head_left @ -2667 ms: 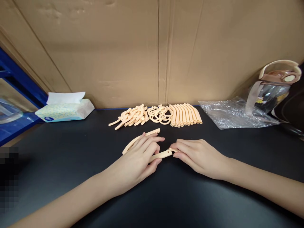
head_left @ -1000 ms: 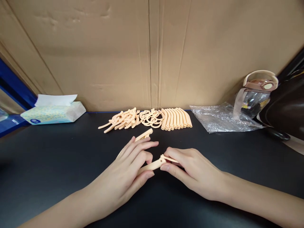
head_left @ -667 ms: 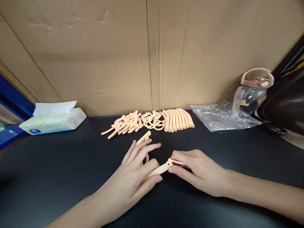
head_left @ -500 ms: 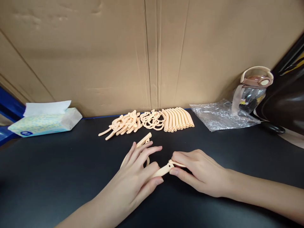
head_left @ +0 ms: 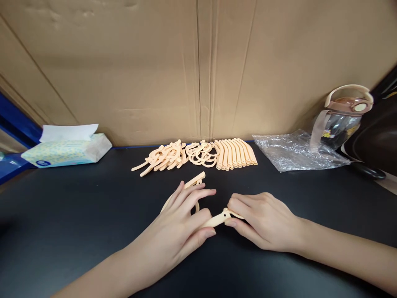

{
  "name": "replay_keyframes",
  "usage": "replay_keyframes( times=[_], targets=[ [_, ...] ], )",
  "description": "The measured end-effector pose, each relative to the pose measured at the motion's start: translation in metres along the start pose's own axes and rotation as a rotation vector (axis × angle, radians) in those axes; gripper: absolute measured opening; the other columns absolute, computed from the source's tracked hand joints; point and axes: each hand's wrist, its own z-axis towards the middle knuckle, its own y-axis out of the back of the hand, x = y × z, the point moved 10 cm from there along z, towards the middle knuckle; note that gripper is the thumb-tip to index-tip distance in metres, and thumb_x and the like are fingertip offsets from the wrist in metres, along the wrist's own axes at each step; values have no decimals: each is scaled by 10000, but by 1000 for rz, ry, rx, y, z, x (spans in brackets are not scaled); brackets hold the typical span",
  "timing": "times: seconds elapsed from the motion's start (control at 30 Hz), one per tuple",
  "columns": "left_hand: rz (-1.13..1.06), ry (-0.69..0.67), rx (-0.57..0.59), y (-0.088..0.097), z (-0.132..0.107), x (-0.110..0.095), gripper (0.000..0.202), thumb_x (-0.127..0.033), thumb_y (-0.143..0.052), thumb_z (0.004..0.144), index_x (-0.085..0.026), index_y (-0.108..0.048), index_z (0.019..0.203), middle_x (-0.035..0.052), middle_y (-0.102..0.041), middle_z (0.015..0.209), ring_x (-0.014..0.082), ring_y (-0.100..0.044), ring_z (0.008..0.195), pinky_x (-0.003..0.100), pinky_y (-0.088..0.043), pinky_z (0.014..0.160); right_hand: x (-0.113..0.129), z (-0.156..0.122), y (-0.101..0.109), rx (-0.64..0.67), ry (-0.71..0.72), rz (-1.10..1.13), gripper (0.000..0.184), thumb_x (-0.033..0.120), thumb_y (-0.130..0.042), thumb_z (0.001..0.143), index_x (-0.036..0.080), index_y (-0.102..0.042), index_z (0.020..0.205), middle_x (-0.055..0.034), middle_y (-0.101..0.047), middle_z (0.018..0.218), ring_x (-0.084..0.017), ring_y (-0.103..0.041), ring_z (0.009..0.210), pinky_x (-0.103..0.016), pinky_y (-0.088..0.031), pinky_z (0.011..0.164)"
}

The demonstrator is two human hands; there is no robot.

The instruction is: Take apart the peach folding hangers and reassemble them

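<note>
My left hand lies over peach plastic parts on the black table; thumb and forefinger pinch a straight peach strip, and a curved peach piece sticks out beyond the fingers. My right hand pinches the other end of that strip, where a thin peach part meets it. Behind the hands lies a row of peach parts: hooked pieces, rings and curved bars.
A cardboard wall backs the table. A tissue pack sits at the far left beside a blue frame. A crumpled clear bag, a water bottle and a dark object stand at the right.
The hands have stayed on the same strip with small shifts of the fingers. The view has drifted slightly as the head moved.
</note>
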Motion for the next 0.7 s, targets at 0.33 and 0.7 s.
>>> replay_keyframes(
  times=[0.33,0.7],
  targets=[
    [-98,61,36,0,-1,4,235,-301,-395,996,-211,-523,822,43,-442,1359,217,-284,1382,489,-172,1180,15,-2,14,-164,144,-241,463,297,-215,1054,172,-525,735,3,-477,679,-128,-416,522,-276,-288,494],
    [-167,146,-44,10,-4,22,165,-322,-388,986,-238,-521,937,33,-501,1309,214,-384,1313,472,-241,1139,6,2,-3,36,187,-58,297,301,-354,1004,156,-567,856,-9,-482,754,-143,-414,610,-273,-316,573]
  ],
)
